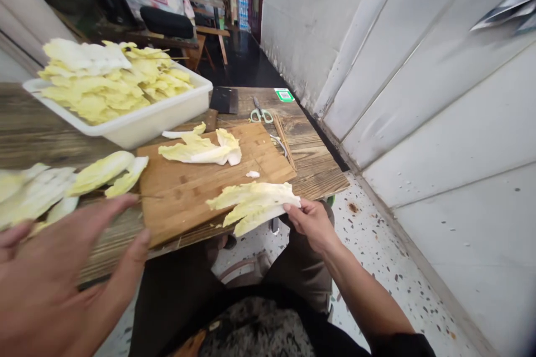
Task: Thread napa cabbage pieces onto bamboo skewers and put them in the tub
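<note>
My right hand (pixel 312 223) pinches the white stem end of a napa cabbage leaf (pixel 255 201). The leaf's yellow, frilled end points left over the front edge of a wooden cutting board (pixel 180 206). Large and near the camera, my left hand (pixel 71 268) has its fingers spread and shows nothing in its grip. Beyond it, loose cabbage leaves (pixel 103 170) lie left of the board. A thin dark line by its index fingertip is too faint to make out. Another curled leaf (pixel 201 153) rests on the board, with a small white scrap (pixel 252 174) to its right.
Skewered yellow leaves (pixel 125 83) are heaped in a white plastic tub (pixel 159 117) at the back left. Behind the board lies a cleaver (pixel 224 100). Scissors (pixel 261 114) and thin wooden skewers (pixel 285 139) are at the right. A white wall (pixel 419 117) rises beyond the table's right side.
</note>
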Motion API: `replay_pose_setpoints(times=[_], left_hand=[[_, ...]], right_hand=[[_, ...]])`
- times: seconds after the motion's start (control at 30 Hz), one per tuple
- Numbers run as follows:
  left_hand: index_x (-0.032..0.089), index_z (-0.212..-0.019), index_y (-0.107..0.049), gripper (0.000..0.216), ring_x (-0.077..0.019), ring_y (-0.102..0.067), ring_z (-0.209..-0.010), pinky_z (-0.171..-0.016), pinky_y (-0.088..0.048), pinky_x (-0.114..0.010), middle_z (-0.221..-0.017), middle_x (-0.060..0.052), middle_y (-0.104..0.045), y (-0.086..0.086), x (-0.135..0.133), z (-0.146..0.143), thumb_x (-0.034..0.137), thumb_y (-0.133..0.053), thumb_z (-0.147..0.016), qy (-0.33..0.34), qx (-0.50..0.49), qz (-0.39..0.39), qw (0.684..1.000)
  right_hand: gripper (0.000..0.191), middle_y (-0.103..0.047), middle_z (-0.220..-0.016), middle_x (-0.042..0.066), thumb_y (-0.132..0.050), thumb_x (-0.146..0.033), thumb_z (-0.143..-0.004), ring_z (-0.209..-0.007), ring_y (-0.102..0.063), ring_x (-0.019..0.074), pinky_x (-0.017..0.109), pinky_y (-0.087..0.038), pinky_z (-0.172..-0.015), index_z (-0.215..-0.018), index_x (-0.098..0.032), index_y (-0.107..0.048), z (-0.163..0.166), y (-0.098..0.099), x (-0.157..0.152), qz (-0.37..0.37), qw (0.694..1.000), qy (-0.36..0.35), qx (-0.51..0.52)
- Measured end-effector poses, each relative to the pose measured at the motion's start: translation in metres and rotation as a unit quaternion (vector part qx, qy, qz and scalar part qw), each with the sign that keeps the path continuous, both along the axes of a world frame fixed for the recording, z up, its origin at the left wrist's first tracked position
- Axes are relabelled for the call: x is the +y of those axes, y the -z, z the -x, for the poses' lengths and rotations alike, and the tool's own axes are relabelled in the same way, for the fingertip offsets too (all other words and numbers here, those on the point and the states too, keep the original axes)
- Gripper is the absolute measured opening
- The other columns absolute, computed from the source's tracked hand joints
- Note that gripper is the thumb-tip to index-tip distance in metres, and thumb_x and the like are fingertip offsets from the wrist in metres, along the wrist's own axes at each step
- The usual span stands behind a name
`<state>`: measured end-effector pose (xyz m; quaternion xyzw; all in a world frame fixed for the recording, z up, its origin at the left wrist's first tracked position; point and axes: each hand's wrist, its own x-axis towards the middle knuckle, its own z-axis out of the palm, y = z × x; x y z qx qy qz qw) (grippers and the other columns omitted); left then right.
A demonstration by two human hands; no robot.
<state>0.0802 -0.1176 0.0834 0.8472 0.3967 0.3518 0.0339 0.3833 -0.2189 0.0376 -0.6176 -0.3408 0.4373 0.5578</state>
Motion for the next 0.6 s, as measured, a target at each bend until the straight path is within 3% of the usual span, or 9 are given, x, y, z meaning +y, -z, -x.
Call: replay_pose_setpoints(times=[0.1, 0.2, 0.3, 0.43, 0.6], left_hand=[[0.04, -0.141, -0.049, 0.05, -0.0324, -0.065, -0.116, -0.111, -0.037, -0.058, -0.123, -0.005, -0.071, 0.028, 0.018, -0.007, 0.05, -0.044, -0.092, 0.004, 0.028, 0.024, 0.999], [0.024, -0.13, -0.059, 0.053, -0.036, -0.067, -0.111, -0.101, -0.044, -0.059, -0.119, -0.014, -0.073, 0.058, 0.045, -0.016, 0.054, -0.035, -0.094, 0.018, 0.076, 0.042, 0.996], [0.012, -0.121, -0.066, 0.061, -0.0356, -0.068, -0.108, -0.093, -0.05, -0.053, -0.119, -0.019, -0.073, 0.074, 0.074, -0.024, 0.053, -0.03, -0.095, 0.015, 0.122, 0.062, 0.99], [0.009, -0.115, -0.069, 0.059, -0.0331, -0.066, -0.112, -0.099, -0.049, -0.048, -0.122, -0.02, -0.071, 0.074, 0.106, -0.04, 0.047, -0.028, -0.096, 0.006, 0.144, 0.052, 0.988], [0.013, -0.119, -0.068, 0.049, -0.0336, -0.059, -0.123, -0.103, -0.043, -0.051, -0.13, -0.017, -0.068, 0.062, 0.146, -0.059, 0.036, -0.032, -0.096, 0.001, 0.167, 0.041, 0.985]], right_hand=[[0.048, -0.037, -0.047, -0.01, -0.074, -0.058, -0.071, -0.037, -0.02, 0.0027, 0.02, -0.014, -0.036, -0.061, -0.021, -0.045, -0.002, 0.006, 0.003, 0.029, 0.997, 0.007, 0.07], [0.05, -0.038, -0.049, -0.011, -0.079, -0.058, -0.066, -0.037, -0.018, 0.0013, 0.019, -0.012, -0.035, -0.064, -0.021, -0.045, -0.001, 0.011, 0.005, 0.042, 0.992, 0.013, 0.122], [0.052, -0.038, -0.049, -0.012, -0.082, -0.058, -0.063, -0.037, -0.018, 0.0004, 0.018, -0.011, -0.035, -0.066, -0.021, -0.045, -0.001, 0.014, 0.005, 0.045, 0.987, 0.015, 0.154], [0.052, -0.037, -0.05, -0.013, -0.083, -0.056, -0.065, -0.037, -0.016, -0.0002, 0.018, -0.009, -0.036, -0.067, -0.02, -0.046, -0.001, 0.015, 0.001, 0.043, 0.984, 0.003, 0.175], [0.046, -0.034, -0.051, -0.013, -0.083, -0.052, -0.07, -0.04, -0.014, 0.0, 0.019, -0.007, -0.038, -0.073, -0.018, -0.052, 0.002, 0.015, -0.005, 0.033, 0.982, -0.025, 0.184]])
